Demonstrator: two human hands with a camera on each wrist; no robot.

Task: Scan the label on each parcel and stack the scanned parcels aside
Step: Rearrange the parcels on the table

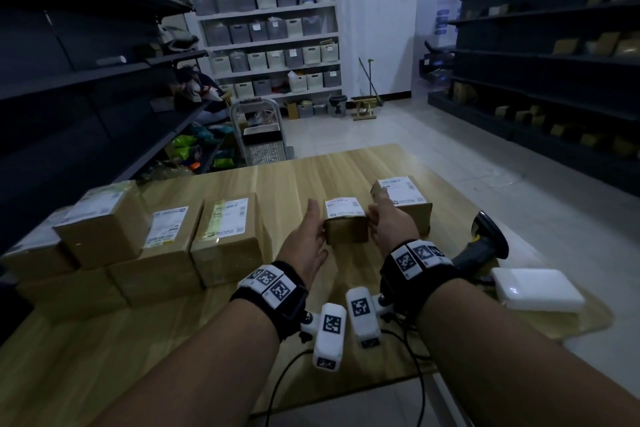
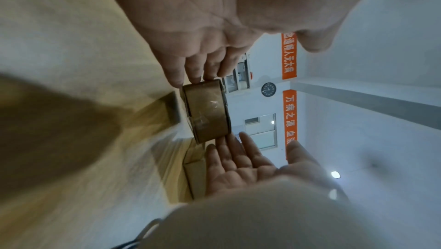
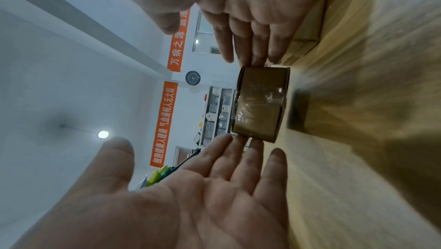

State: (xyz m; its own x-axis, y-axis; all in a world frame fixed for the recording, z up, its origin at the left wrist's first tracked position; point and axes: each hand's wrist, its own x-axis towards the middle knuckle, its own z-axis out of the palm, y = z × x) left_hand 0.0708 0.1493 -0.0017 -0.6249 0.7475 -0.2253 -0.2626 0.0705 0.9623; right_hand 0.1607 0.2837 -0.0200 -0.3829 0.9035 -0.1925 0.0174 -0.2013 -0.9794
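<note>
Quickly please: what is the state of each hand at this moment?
Left hand: open, straight fingers touching the left side of the small box.
Right hand: open, straight fingers touching the box's right side.

The small parcel (image 1: 345, 226) is showing brown cardboard under a white label with black print. The surface (image 1: 104, 357) is showing pale wood grain. Black-and-white square codes are patterning the wristbands (image 1: 273, 284). Orange banners (image 3: 175, 53) are carrying white characters.
</note>
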